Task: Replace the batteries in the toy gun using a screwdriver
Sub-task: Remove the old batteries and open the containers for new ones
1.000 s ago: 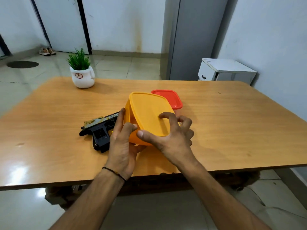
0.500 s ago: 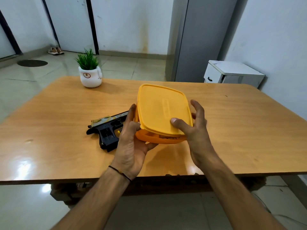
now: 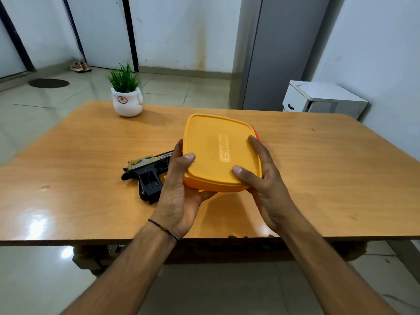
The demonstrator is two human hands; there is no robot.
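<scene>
On the table [image 3: 318, 178], one gun [image 3: 147, 176] lies on its side, unheld. Just right of it, left hand [image 3: 179, 192] and right hand [image 3: 266, 185] each grip a side of one lidded box [image 3: 218, 153], thumbs on top, probably to open it for tools. One red rim [image 3: 255, 133] peeks behind; one plant [image 3: 127, 96] stands farther back.

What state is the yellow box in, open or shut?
Shut: the lid lies flat on the yellow box with no gap along the near edge. Whether it is snapped tight, cannot tell.
</scene>
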